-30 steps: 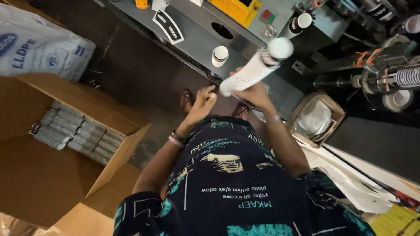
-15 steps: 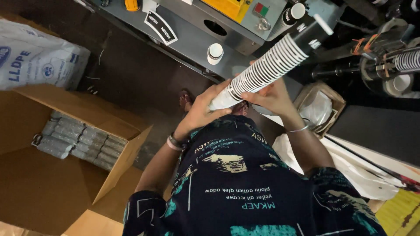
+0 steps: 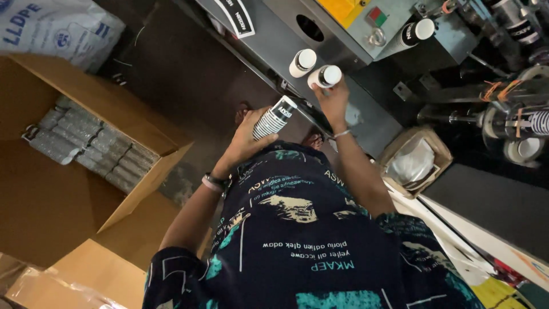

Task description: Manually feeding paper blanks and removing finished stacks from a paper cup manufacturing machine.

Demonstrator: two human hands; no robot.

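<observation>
My left hand (image 3: 249, 137) grips a short stack of white and black paper cups (image 3: 274, 117), tilted up to the right in front of my chest. My right hand (image 3: 333, 102) is stretched out to the grey machine (image 3: 349, 40), with its fingers around a second cup stack (image 3: 326, 76) that stands on the machine's ledge. A third cup stack (image 3: 302, 62) stands just left of it, untouched. A band sits on my left wrist and a thin bracelet on my right.
An open cardboard box (image 3: 146, 137) at the left holds several plastic-wrapped cup sleeves (image 3: 86, 143). A white sack (image 3: 63, 28) lies behind it. A small lined carton (image 3: 413, 161) stands at the right, with rollers and another cup stack (image 3: 413, 33) on the machine.
One long cup stack was held in both hands. Now my left hand keeps only a short stack, and my right hand has gone forward to a stack on the machine's ledge.
</observation>
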